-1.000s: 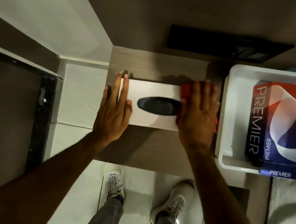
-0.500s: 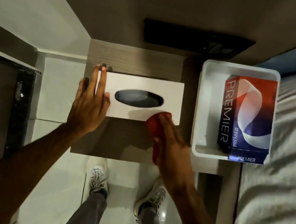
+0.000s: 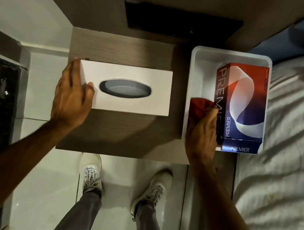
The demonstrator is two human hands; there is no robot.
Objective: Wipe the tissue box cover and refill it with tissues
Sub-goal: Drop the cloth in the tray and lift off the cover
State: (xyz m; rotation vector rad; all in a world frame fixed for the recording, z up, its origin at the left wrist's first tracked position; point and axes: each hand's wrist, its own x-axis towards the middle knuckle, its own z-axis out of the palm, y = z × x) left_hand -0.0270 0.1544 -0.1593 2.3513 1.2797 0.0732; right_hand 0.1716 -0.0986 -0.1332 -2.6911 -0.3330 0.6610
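1. Tissue box cover: white, lying flat on the wooden bedside table, its long axis running from 9 o'clock to 3 o'clock; its top face looks up at the camera, with the oval slot stretched along the same axis.
2. Left hand: at the cover's 9 o'clock end, fingers spread and loosely open; the fingers lie along the short end wall and the thumb rests on the top face beside the slot; it steadies the cover without closing round it.
3. Right hand: at 3 o'clock of the cover and well apart from it, over the white plastic bin; its fingers are pinched closed on a red cloth, which bunches out toward 12 o'clock.
4. In the bin, the red, white and blue tissue pack marked PREMIER lies with its long axis from 12 to 6 o'clock; the right fingertips overlap its near edge.
5. Rumpled white bedding fills the 3 o'clock side; the person's shoes stand on the tiled floor at 6 o'clock.
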